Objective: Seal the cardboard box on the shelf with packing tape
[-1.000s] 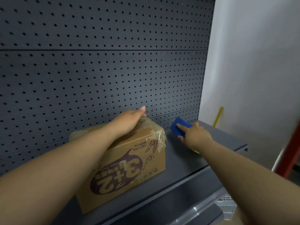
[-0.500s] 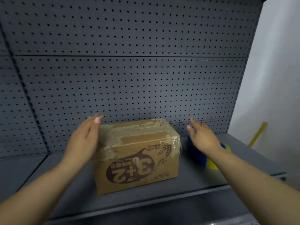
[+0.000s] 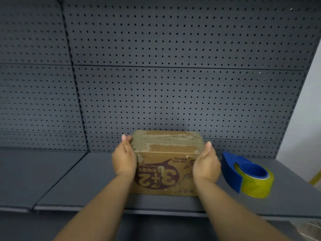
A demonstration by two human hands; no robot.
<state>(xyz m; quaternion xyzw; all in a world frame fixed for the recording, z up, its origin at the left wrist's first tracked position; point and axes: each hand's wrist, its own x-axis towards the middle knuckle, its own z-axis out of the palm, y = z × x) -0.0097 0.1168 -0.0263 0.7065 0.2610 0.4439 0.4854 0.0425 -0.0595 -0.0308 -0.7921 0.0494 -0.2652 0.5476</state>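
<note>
2 hands now clasp cardboard box (image 3: 166, 164) | left hand (image 3: 124, 159); right hand (image 3: 206, 164) | 0.5 s earlier: apart

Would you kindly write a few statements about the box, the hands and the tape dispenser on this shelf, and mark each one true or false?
1. The left hand and the right hand press on opposite sides of the cardboard box. True.
2. The tape dispenser sits on top of the box. False: it rests on the shelf, to the right of the box.
3. The box's print reads upside down. True.
4. The right hand holds the dispenser. False: the dispenser lies untouched.
</note>
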